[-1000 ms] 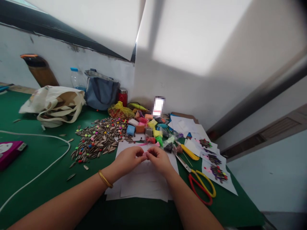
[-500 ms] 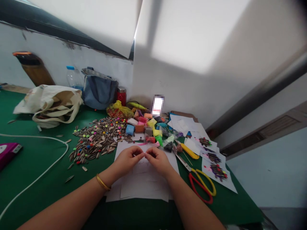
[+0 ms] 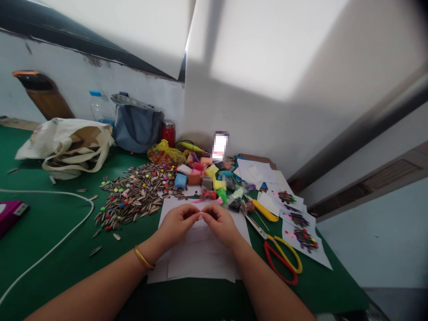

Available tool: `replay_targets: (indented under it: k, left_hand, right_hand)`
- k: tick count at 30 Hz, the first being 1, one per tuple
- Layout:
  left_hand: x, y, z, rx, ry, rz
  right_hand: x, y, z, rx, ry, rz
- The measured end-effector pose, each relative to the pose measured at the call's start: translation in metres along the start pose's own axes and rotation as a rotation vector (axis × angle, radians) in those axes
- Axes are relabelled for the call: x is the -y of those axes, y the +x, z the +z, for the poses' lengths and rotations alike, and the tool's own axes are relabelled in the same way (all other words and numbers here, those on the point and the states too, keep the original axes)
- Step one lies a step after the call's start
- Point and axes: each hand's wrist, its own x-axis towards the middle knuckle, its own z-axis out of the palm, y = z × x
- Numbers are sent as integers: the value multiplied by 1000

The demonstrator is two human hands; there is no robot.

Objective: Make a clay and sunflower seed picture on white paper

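My left hand (image 3: 179, 223) and my right hand (image 3: 219, 221) meet fingertip to fingertip over white sheets of paper (image 3: 200, 261). Both are closed in a pinch, thumbs against forefingers. Whatever lies between the fingertips is too small and hidden to name. Faint lines are drawn on the upper sheet. Just beyond my hands are wrapped blocks of coloured modelling clay (image 3: 194, 179). A heap of striped sunflower seeds (image 3: 140, 191) mixed with small coloured balls spreads left of the paper.
Right of the paper lie scissors (image 3: 282, 256) with red and yellow handles and a yellow utility knife (image 3: 265, 210). Decorated cards (image 3: 323, 256) line the right edge. A white cable (image 3: 63, 238) crosses the left, with bags (image 3: 138, 127) and a lit phone (image 3: 220, 146) behind.
My hands stay pinched together in almost the same spot. The view has shifted very slightly; nothing else has visibly moved.
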Motion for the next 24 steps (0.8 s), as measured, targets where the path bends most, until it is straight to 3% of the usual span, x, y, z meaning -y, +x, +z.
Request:
replay_targets:
  k: [5,11,16,19,24]
  left_hand:
    - [-3,0,1,14,-267,-75]
    - [-9,0,0,59,-320,-89]
    - [-9,0,-2,32,-184,-85]
    - [-5,2,-6,93,-119,-100]
    - [0,6,-22,136,309,5]
  right_hand:
    - [5,-1,-2,66,-110,-169]
    - [7,-3,-1,33,-207,-170]
    - [2,-1,0,-2,-76,-100]
    - [-4,1,0,-48,-5,-9]
    - [-10,1,-1,69,-144,75]
